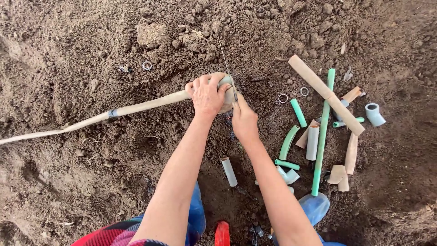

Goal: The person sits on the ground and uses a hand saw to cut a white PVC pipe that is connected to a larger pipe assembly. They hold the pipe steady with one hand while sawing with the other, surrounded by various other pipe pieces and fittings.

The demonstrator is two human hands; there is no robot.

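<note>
A long dusty beige pipe [91,119] lies across the soil from the left edge to the middle. My left hand [207,95] clamps down on its right end, where a rounded beige fitting [226,93] sits. My right hand [243,119] is right beside it, gripping a thin saw blade [226,64] that runs up and away across the fitting. Both hands touch at the fitting.
Loose brown soil [91,54] all around. To the right lies a pile of cut pipe pieces: green lengths [322,132], beige lengths [325,93], a grey elbow [374,114], small rings [282,98]. A short white piece [229,171] lies near my blue boots [314,207].
</note>
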